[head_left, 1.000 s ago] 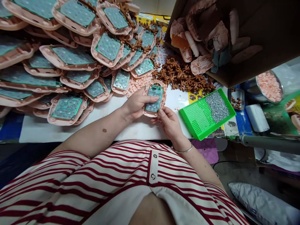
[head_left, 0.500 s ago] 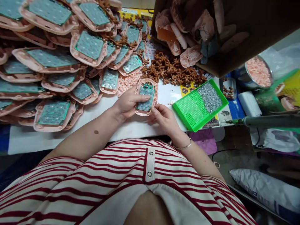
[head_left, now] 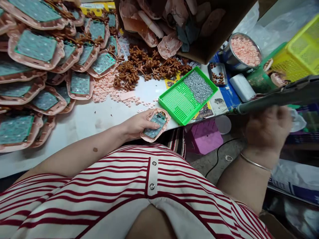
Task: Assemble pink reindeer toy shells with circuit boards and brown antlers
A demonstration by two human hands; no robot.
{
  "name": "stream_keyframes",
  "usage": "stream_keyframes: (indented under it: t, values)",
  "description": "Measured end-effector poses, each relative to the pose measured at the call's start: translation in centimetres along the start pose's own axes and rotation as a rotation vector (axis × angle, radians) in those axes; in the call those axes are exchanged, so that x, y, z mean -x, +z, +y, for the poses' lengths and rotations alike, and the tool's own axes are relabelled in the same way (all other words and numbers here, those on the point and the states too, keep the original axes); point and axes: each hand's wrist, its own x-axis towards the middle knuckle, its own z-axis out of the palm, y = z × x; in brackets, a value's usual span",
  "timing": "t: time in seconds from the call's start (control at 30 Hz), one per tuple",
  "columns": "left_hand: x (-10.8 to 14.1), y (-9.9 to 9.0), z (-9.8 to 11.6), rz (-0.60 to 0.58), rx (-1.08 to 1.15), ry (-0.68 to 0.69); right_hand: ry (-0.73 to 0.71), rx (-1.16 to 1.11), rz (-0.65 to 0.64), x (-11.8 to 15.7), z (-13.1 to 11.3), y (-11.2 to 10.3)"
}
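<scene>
My left hand (head_left: 141, 125) is closed around a small pink plastic housing (head_left: 163, 113), its thumb across the clear-covered circuit board (head_left: 155, 126) set inside. Thin wires show at the top end of this housing, which is held tilted just off the table's front edge. Out to the right, my right hand (head_left: 267, 127) is at the underside of a grey pen-shaped power screwdriver (head_left: 269, 99). Motion smears the fingers, so whether they grip the tool cannot be made out. The screwdriver's tip points left, towards the table.
A green basket (head_left: 171, 88) of small metal screws lies near the table edge. Stacked pink housings (head_left: 37, 49) fill the left. Brown plastic pieces (head_left: 149, 63) and pink bits (head_left: 107, 88) lie behind, below a cardboard box (head_left: 211, 36). A steel bowl (head_left: 226, 56) stands right.
My right hand has left the pink housing and swung right to the screwdriver. My left hand has brought the housing lower and closer to my body. The view has turned to the right.
</scene>
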Motion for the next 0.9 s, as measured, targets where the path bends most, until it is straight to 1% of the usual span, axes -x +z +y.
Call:
stream_keyframes:
  t: [0.07, 0.1, 0.17, 0.2, 0.23, 0.33, 0.4, 0.47, 0.53, 0.6, 0.67, 0.77, 0.9]
  values:
    - [-0.9, 0.4, -0.9, 0.023, 0.012, -0.016, 0.042, -0.137, -0.046, -0.1, 0.2, 1.8]
    - [-1.2, 0.5, -1.2, 0.038, 0.017, -0.016, 0.036, -0.186, -0.076, 0.1, 0.0, 3.0]
    - [-1.6, 0.6, -1.5, 0.079, 0.022, -0.006, 0.003, -0.297, -0.141, 1.0, -0.9, 5.6]
    - [-1.7, 0.7, -1.5, 0.108, 0.022, -0.002, -0.025, -0.388, -0.172, 1.6, -1.5, 7.0]
    - [-1.7, 0.7, -1.5, 0.141, 0.021, -0.001, -0.017, -0.453, -0.202, 2.3, -2.2, 8.4]
    - [-1.6, 1.0, -1.4, 0.23, 0.021, -0.022, -0.044, -0.605, -0.217, 4.3, -3.7, 12.5]
    - [-1.6, 1.2, -1.3, 0.25, 0.024, -0.037, -0.072, -0.692, -0.271, 5.4, -3.8, 14.8]
    - [-1.6, 1.3, -1.2, 0.245, 0.031, -0.044, -0.087, -0.716, -0.327, 6.2, -3.3, 16.5]
    - [-1.6, 1.3, -1.1, 0.234, 0.033, -0.05, -0.092, -0.683, -0.348, 6.7, -2.6, 17.5]
    - [-1.6, 1.3, -1.1, 0.242, 0.033, -0.059, -0.099, -0.641, -0.34, 6.9, -1.9, 17.9]
    - [-1.6, 1.3, -1.0, 0.26, 0.036, -0.069, -0.11, -0.577, -0.323, 6.9, -1.5, 18.0]
    - [-1.6, 1.3, -0.9, 0.274, 0.041, -0.081, -0.111, -0.419, -0.297, 7.0, -1.1, 18.0]
    - [-1.7, 1.3, -0.9, 0.276, 0.036, -0.089, -0.086, -0.296, -0.342, 7.2, -0.5, 18.0]
